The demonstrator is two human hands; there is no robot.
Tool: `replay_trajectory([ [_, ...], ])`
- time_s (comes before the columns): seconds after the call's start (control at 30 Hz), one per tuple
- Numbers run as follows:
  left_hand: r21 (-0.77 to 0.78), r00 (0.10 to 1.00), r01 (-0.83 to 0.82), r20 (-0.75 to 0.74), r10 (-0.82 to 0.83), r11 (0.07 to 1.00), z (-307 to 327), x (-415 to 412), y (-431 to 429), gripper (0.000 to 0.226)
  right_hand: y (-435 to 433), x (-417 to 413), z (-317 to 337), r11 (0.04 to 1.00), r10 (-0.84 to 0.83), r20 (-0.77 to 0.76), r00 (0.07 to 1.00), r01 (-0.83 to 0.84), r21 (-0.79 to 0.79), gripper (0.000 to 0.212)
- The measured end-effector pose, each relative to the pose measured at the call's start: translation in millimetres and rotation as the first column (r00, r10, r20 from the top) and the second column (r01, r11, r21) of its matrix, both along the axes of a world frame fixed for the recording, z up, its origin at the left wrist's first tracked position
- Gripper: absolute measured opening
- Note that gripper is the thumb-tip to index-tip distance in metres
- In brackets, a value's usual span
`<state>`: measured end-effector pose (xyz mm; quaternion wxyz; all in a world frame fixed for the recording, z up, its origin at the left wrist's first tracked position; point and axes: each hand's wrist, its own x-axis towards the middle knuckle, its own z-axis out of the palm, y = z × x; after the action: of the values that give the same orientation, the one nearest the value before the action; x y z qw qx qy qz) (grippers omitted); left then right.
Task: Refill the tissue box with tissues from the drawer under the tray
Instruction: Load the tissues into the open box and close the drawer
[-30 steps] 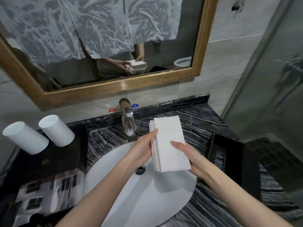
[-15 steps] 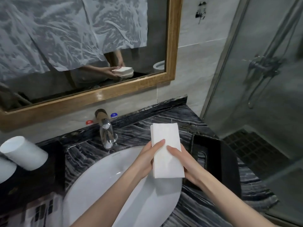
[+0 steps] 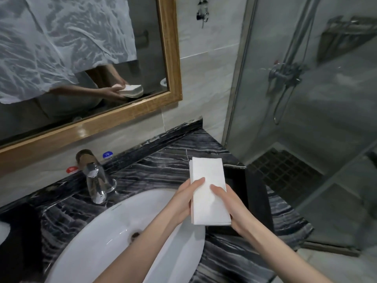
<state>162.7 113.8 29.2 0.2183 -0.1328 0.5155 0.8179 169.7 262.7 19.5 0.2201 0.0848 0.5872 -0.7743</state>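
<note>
**Head view: tissue stack held over the counter's right end, box just beneath**

Head camera shows both hands clamped on a white rectangular stack of folded tissues (image 3: 209,190). The left hand (image 3: 183,201) presses its long left edge with the thumb on top, and the right hand (image 3: 230,205) cradles the right edge and underside. The stack hangs above the black rectangular tissue box (image 3: 253,193), which sits at the right end of the black veined marble counter (image 3: 163,164), near the glass shower partition (image 3: 306,119).

Risks, as I judge them:
- The stack is loose sheets; easing either grip could let it fan or shed layers.
- The white oval basin (image 3: 114,231) lies just left of the box. Anything slipping that way may land on a wet surface; whether it is wet I cannot tell.
- The stack hides the box opening, so lowering it misaligned could crumple the edges.
</note>
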Motion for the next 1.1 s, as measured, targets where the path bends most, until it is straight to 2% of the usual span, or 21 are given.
replay_trajectory([
  [0.1,-0.151,0.999,0.050,-0.005,-0.051,0.987,-2,-2,12,0.039,12,1,-1,0.997,-0.045,-0.032,0.998,0.047,0.061,0.020],
  [0.2,-0.260,0.998,0.062,0.012,-0.061,0.964,-4,-5,25,0.039,24,1,-3,0.991,-0.097,-0.009,0.995,0.098,0.092,0.028],
  [0.27,-0.310,0.997,0.080,0.017,-0.078,0.947,-4,-7,32,0.040,30,0,-5,0.988,-0.122,0.000,0.993,0.121,0.093,0.023],
  [0.37,-0.318,0.991,0.134,0.031,-0.131,0.938,-4,-11,39,0.041,38,-1,-6,0.986,-0.140,-0.007,0.990,0.140,0.095,0.018],
  [0.53,-0.310,0.975,0.220,0.098,-0.199,0.925,-9,-20,47,0.041,50,-4,-10,0.983,-0.165,0.003,0.986,0.164,0.086,0.027],
  [0.6,-0.298,0.973,0.223,0.124,-0.193,0.928,-12,-23,52,0.039,55,-7,-12,0.981,-0.172,0.016,0.985,0.169,0.098,0.024],
  [0.67,-0.332,0.974,0.218,0.131,-0.184,0.918,-16,-25,57,0.038,58,-11,-13,0.973,-0.194,0.042,0.980,0.187,0.137,0.023],
  [0.9,-0.478,0.975,0.221,0.116,-0.188,0.850,-23,-31,70,0.038,59,-23,-26,0.938,-0.203,0.081,0.976,0.170,0.303,0.049],
  [1.0,-0.486,0.968,0.248,0.084,-0.237,0.838,-20,-31,74,0.034,56,-25,-31,0.910,-0.177,0.073,0.981,0.135,0.393,0.051],
  [1.1,-0.501,0.964,0.256,0.072,-0.254,0.827,-19,-31,79,0.041,52,-26,-32,0.881,-0.146,0.068,0.987,0.098,0.463,0.050],
])
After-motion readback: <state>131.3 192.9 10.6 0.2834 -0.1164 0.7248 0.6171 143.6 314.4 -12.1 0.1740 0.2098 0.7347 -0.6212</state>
